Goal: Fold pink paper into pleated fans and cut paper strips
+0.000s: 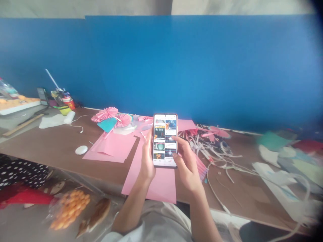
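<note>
While both hands hold it upright above the near edge of the worktop, the phone [165, 139] shows a lit screen of small thumbnails. The left hand [147, 163] has its grip closed around the phone's left edge, fingers behind it. The right hand [188, 166] closes its grip on the right edge, thumb lying across the screen. Beneath lie pink paper sheets [113, 148], one overhanging the brown worktop [55, 141]. Pink folded paper fans [107, 113] sit behind them, white and pink paper strips [214, 148] tangle to the right, and a white oval object [81, 150] lies to the left. A blue wall [202, 67] backs the worktop.
</note>
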### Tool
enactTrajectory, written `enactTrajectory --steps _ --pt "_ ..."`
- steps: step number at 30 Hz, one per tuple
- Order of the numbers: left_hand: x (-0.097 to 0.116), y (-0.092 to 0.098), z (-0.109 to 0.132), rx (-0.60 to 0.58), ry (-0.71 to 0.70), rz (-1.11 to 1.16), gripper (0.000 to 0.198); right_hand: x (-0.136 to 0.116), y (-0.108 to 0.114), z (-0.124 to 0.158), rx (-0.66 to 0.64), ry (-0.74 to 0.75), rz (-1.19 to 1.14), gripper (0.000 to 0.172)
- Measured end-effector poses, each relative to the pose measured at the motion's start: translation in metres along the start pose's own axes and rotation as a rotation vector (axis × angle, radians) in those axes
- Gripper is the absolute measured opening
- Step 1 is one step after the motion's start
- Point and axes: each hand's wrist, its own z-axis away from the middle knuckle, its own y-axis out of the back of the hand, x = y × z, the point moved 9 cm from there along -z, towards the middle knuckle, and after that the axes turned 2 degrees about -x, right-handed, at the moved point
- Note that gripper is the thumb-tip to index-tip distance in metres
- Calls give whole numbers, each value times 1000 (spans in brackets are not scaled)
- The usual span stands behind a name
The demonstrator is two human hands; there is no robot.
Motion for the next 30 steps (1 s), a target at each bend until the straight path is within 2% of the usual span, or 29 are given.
enactTrajectory --steps 3,6,8,16,23,28,30 --pt "0 0 0 1 -5 14 51 -2 1 0 18 23 -36 43" --pt "2 -4 1 -17 -11 21 50 -1 -1 0 1 9 8 29" --pt "3 -5 1 -24 -15 26 50 1 -2 0 -5 -6 26 25" --pt "0 -1 0 -5 -4 -16 52 4 -1 -1 4 -34 -15 33" --pt "1 -3 1 -19 3 -8 50 1 1 1 29 18 -55 39" --pt "0 -2 1 -18 -8 -8 51 1 2 1 6 33 58 25" --pt "-1 -3 2 -21 -12 -3 51 1 0 1 -11 34 74 26"
